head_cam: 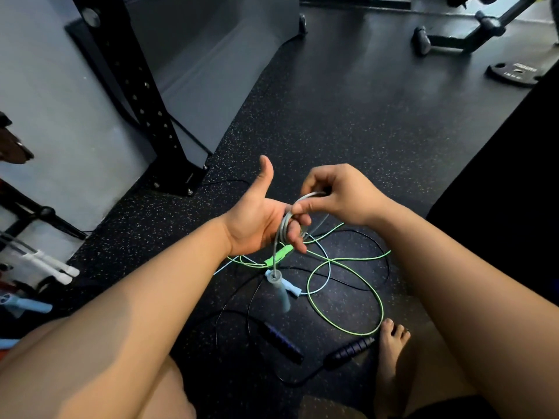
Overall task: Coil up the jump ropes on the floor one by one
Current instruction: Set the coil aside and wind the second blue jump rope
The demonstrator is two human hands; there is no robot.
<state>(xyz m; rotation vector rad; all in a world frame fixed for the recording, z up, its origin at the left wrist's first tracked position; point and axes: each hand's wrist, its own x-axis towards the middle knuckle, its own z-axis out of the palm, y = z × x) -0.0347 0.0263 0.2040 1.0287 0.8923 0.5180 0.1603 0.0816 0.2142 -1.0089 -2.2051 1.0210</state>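
Observation:
My left hand (260,219) is palm up with the thumb raised, and several turns of a light blue jump rope (284,228) are wrapped around its fingers. One light blue handle (279,290) hangs from that coil just above the floor. My right hand (335,195) pinches a loop of the same rope over the left fingers. On the floor below lie a green jump rope (348,297) with a green handle (279,255), and a black jump rope with two dark handles (281,343) (351,352), all loosely tangled.
A black rack post (142,95) bolted to the floor stands at the left by a grey wall. More rope handles (45,267) lie at the far left. Dumbbells (453,37) and a weight plate (514,72) sit far right. My bare foot (390,352) rests near the black rope.

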